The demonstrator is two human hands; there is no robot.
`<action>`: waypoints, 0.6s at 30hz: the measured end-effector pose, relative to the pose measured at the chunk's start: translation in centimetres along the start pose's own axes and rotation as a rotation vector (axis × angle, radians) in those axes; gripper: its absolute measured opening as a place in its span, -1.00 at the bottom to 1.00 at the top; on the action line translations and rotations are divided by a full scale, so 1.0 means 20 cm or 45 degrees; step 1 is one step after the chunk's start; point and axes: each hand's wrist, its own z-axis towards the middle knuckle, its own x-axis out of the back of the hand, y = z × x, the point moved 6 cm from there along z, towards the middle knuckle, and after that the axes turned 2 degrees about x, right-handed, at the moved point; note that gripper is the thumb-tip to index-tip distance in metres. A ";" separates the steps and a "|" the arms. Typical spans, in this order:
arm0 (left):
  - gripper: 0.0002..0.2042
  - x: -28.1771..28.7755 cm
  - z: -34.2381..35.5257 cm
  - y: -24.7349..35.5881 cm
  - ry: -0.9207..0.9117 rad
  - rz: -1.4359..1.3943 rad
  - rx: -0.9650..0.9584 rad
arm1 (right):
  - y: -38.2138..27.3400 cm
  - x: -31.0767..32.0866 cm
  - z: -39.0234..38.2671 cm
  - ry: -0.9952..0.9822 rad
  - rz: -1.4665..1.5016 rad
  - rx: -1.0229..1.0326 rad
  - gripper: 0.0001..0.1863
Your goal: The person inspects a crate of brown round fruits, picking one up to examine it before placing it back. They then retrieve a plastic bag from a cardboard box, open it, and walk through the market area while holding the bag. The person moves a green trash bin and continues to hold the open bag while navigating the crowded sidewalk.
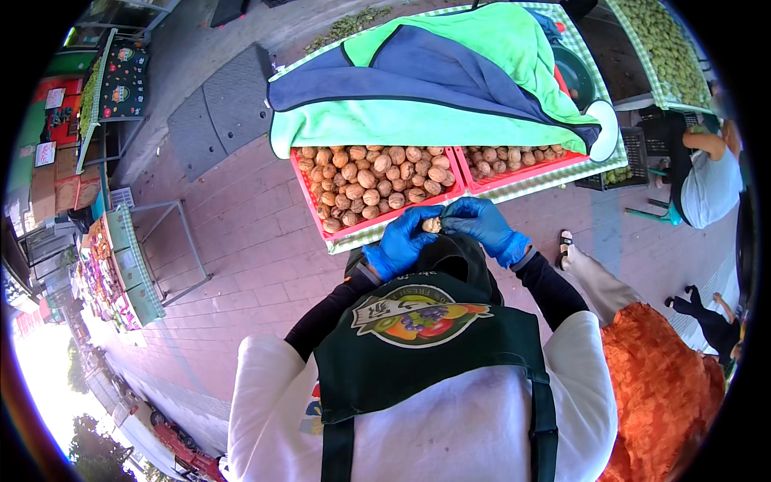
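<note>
Left hand's (401,241) fingers look pinched on the walnut (432,226), just body-side of the red crate (385,216); right hand's (485,226) fingers at its side, grip unclear. I'd brace left, work right fingertips lightly, and shift over the crate to catch drops.

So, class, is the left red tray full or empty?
Full where visible: walnuts cover the tray; the cloth hides its far part.
</note>
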 end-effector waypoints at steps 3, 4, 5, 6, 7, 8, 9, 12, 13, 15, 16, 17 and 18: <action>-0.58 0.01 0.00 0.12 0.047 0.137 -0.217 | 0.03 -0.01 -0.01 0.097 0.004 -0.049 -0.75; -0.58 0.01 0.00 0.14 0.062 0.186 -0.272 | 0.03 -0.02 -0.02 0.137 0.031 -0.063 -0.74; -0.58 0.01 0.00 0.16 0.078 0.239 -0.328 | 0.01 -0.04 -0.03 0.144 0.045 -0.087 -0.73; -0.58 0.01 -0.01 0.17 0.093 0.292 -0.385 | 0.01 -0.05 -0.03 0.140 0.030 -0.075 -0.72; -0.58 0.01 -0.02 0.17 0.102 0.339 -0.403 | 0.01 -0.05 -0.03 0.136 0.016 -0.062 -0.72; -0.58 0.01 -0.02 0.17 0.102 0.358 -0.396 | 0.01 -0.05 -0.03 0.132 0.002 -0.050 -0.71; -0.59 0.01 -0.03 0.18 0.102 0.378 -0.389 | 0.00 -0.07 -0.04 0.125 -0.005 -0.032 -0.71; -0.60 0.00 -0.03 0.21 0.071 0.515 -0.427 | -0.02 -0.11 -0.05 0.121 -0.064 0.020 -0.72; -0.61 0.00 -0.03 0.22 0.056 0.574 -0.449 | -0.02 -0.11 -0.05 0.133 -0.110 0.037 -0.72; -0.61 0.00 -0.03 0.24 0.044 0.656 -0.478 | -0.02 -0.12 -0.05 0.153 -0.164 0.077 -0.73; -0.61 -0.01 -0.03 0.25 0.038 0.696 -0.492 | -0.02 -0.13 -0.05 0.159 -0.173 0.098 -0.74; -0.62 -0.01 -0.03 0.25 0.039 0.731 -0.533 | -0.02 -0.14 -0.05 0.161 -0.182 0.119 -0.74; -0.62 -0.01 -0.04 0.24 0.041 0.766 -0.575 | -0.03 -0.14 -0.05 0.185 -0.180 0.102 -0.75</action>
